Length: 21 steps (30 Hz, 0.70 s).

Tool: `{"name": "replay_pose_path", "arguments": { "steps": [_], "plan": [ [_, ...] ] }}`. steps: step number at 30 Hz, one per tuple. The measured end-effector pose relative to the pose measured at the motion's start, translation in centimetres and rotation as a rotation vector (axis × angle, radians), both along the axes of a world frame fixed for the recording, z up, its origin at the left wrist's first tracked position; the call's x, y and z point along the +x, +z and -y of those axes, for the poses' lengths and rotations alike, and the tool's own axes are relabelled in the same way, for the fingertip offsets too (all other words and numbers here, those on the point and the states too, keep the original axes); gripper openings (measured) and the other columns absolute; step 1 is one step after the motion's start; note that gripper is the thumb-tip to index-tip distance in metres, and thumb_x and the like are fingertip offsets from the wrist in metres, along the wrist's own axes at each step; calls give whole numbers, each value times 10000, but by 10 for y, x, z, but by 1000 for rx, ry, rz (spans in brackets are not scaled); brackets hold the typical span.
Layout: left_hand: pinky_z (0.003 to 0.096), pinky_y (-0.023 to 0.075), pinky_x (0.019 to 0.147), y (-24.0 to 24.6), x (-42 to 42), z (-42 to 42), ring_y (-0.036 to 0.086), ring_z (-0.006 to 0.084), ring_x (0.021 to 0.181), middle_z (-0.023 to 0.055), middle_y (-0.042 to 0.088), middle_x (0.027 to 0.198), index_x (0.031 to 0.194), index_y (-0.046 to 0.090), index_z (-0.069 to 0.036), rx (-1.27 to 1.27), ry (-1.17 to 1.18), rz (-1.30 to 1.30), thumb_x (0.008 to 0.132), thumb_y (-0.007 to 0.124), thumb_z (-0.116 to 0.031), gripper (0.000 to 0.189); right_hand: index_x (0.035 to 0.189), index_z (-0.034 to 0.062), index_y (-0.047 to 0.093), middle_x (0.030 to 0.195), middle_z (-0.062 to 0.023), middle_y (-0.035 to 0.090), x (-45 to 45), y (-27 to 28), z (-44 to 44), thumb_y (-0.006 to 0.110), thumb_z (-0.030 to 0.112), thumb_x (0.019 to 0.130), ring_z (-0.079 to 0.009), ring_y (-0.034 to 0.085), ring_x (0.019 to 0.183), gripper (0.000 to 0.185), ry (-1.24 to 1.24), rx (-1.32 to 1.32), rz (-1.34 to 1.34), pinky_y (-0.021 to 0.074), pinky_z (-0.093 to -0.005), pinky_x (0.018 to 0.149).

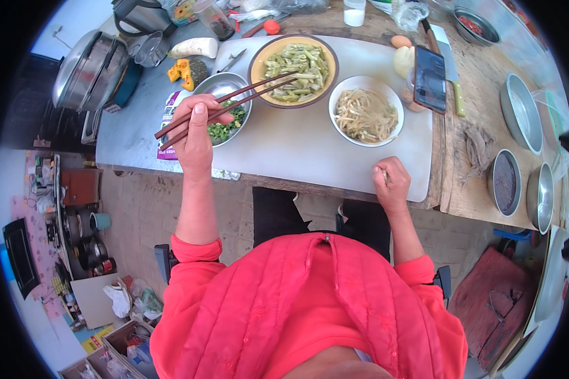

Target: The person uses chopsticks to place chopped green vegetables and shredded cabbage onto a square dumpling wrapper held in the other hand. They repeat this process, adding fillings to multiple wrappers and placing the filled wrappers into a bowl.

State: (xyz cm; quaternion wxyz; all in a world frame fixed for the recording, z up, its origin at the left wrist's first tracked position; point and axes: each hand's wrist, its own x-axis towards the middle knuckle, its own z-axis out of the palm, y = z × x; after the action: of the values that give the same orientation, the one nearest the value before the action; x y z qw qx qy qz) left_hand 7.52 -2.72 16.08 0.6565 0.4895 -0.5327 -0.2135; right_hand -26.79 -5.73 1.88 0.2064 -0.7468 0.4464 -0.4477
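My left hand (197, 137) grips a pair of dark brown wooden chopsticks (246, 94), their tips over the cut green beans (303, 66) in a yellow, brown-rimmed dish (257, 87). Below that hand, partly hidden, is a steel bowl (207, 87) of chopped green herbs (234, 118). My right hand (392, 182) is closed at the front edge of the white cutting board (289, 147), and a small pale thing (385, 176) that I cannot identify shows between its fingers. Just beyond it stands a white bowl (333, 121) of cooked pale strips (365, 116), possibly bean sprouts.
A smartphone (430, 78) leans against a jar (410, 97) on the right. Beyond it lie a cleaver (445, 52) and a green-handled knife (459, 99). A bowl of dark liquid (505, 182) sits far right. Pumpkin pieces (187, 73) and white radish (194, 47) lie left.
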Motion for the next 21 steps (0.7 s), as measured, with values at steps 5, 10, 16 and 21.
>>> {"name": "replay_pose_path", "arguments": {
  "steps": [5,10,16,21],
  "plan": [
    [308,535,612,-2,2,-15,618,221,640,167,587,933,895,543,12,-125,-96,-295,968,439,-163,217,728,41,561,707,-92,562,1,-1,0,610,16,745,-254,566,643,58,13,22,47,458,-340,591],
    [293,494,545,-2,-1,-33,552,195,600,162,554,874,887,507,-29,-163,-305,-557,988,407,-217,236,733,39,566,712,-91,567,1,-1,-1,607,17,750,-254,565,640,49,4,21,19,458,-338,589],
    [242,469,507,5,-11,-53,494,135,560,109,494,811,873,487,-76,-225,-544,-788,1003,379,-240,235,738,40,573,713,-92,569,0,-1,-1,603,17,750,-255,568,642,40,17,-6,7,460,-335,593],
    [204,446,461,18,-17,-65,494,107,528,96,496,814,863,477,-96,-270,-642,-784,1002,384,-244,223,742,40,575,713,-93,570,0,-1,-1,600,15,749,-255,572,648,36,13,60,32,462,-334,600]
  ]
}}
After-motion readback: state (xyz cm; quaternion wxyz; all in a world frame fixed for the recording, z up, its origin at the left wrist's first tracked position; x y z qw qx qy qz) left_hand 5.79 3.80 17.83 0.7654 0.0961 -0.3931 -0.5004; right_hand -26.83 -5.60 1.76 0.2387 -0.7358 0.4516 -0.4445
